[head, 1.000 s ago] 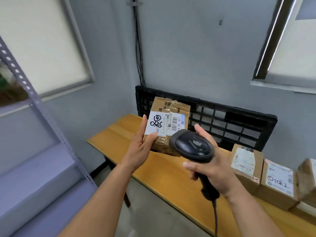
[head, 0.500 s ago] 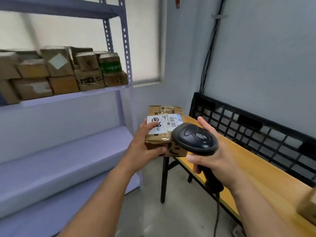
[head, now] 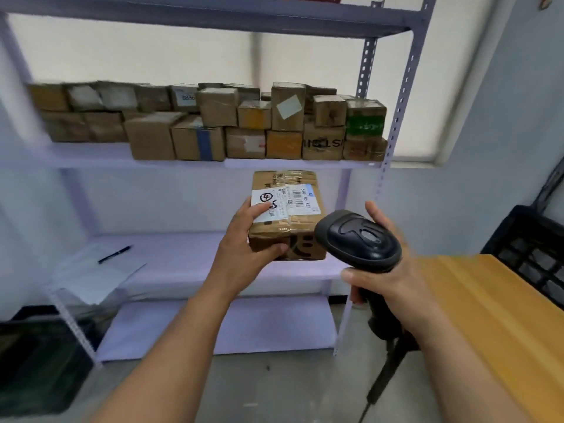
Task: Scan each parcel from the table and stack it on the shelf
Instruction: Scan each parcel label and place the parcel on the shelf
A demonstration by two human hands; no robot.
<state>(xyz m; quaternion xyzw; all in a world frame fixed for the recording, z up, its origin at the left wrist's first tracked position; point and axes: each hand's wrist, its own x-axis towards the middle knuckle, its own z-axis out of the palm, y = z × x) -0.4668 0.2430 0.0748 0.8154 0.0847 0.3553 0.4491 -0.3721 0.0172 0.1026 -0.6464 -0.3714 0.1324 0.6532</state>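
The left hand [head: 245, 239] grips the parcel [head: 297, 227] at its near left corner, fingers curled over the edge of the label [head: 293, 199] and thumb pressed on the front face. The parcel is held in the air in front of the rack, just below the middle shelf [head: 305, 164], label up. The right hand [head: 393, 279] is wrapped round the handle of the scanner [head: 358, 238], with one finger raised straight. The scanner's head is just beside the parcel's right front corner, apart from it.

I cannot tell whether the code has been read. If it has not, the barcode lies clear of the fingers, so tipping the label toward the scanner should do. For stacking, the boxes [head: 213, 129] on the shelf stand mostly two high at the right. Bare board shows at the left front, which looks the easier spot. A one-handed corner grip may let the parcel twist, so slide it in flat and low. The table [head: 476, 315] is at the right.
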